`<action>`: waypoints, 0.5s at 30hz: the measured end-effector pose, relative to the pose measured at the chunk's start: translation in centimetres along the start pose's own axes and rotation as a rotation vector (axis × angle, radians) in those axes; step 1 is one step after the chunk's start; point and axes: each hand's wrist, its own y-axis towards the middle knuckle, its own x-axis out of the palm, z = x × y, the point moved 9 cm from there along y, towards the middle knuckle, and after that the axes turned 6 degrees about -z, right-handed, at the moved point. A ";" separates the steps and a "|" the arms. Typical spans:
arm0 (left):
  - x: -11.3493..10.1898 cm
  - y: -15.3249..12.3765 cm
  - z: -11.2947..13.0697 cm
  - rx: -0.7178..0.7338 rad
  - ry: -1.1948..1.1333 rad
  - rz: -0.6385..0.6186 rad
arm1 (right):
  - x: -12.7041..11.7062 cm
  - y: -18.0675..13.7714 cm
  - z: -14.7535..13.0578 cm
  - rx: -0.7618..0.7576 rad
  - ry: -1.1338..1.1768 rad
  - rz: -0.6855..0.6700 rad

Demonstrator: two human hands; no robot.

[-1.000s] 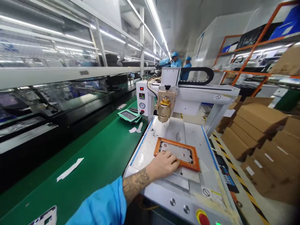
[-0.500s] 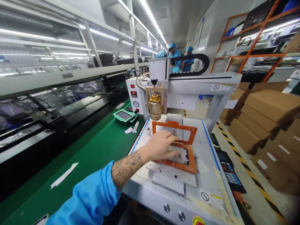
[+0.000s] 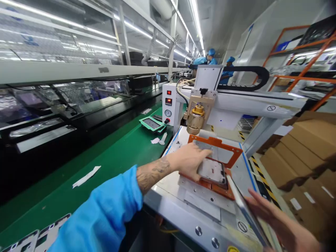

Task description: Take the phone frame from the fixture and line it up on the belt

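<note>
My left hand (image 3: pixel 189 160) grips the near left edge of a grey phone frame part (image 3: pixel 212 171) lying in an orange jig (image 3: pixel 217 189) on the white machine bed (image 3: pixel 173 182). The jig's orange lid (image 3: pixel 231 151) stands swung up behind it. My right hand (image 3: pixel 278 218) comes in at the lower right and holds a thin flat panel (image 3: pixel 243 204) edge-on, tilted toward the jig. A brass dispensing head (image 3: pixel 195 120) hangs above the back of the bed.
A green conveyor belt (image 3: pixel 110 168) runs along the left with a green tray (image 3: pixel 152 124) and white paper strips (image 3: pixel 86 176). Cardboard boxes (image 3: pixel 307 147) stack at the right under orange racks. Other workers in blue (image 3: pixel 210 59) stand far behind the machine. Machine buttons (image 3: pixel 198 231) sit at the front edge.
The orange lid was lifted from flat to upright. My left hand moved onto the grey part inside. My right hand came into view with the flat panel.
</note>
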 end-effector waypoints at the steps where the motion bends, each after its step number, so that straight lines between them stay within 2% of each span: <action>1: -0.7 -2.3 -1.1 -0.045 0.014 0.000 | -1.0 2.6 0.2 0.014 -0.071 0.011; 4: -1.5 -12.3 -6.8 -0.296 0.055 -0.056 | -0.3 10.4 -0.4 0.058 -0.283 -0.140; 7: -0.4 -26.0 -14.3 -0.691 0.051 -0.209 | 2.1 15.5 -1.5 0.099 -0.386 -0.304; 9: 1.1 -36.0 -18.4 -0.964 -0.009 -0.330 | 3.3 16.8 -2.0 0.098 -0.404 -0.396; 12: 2.3 -48.7 -21.8 -1.239 -0.027 -0.321 | 3.6 17.0 -1.9 0.096 -0.429 -0.448; 15: 3.9 -57.5 -23.5 -1.407 -0.031 -0.319 | 3.2 16.7 -0.9 0.121 -0.451 -0.436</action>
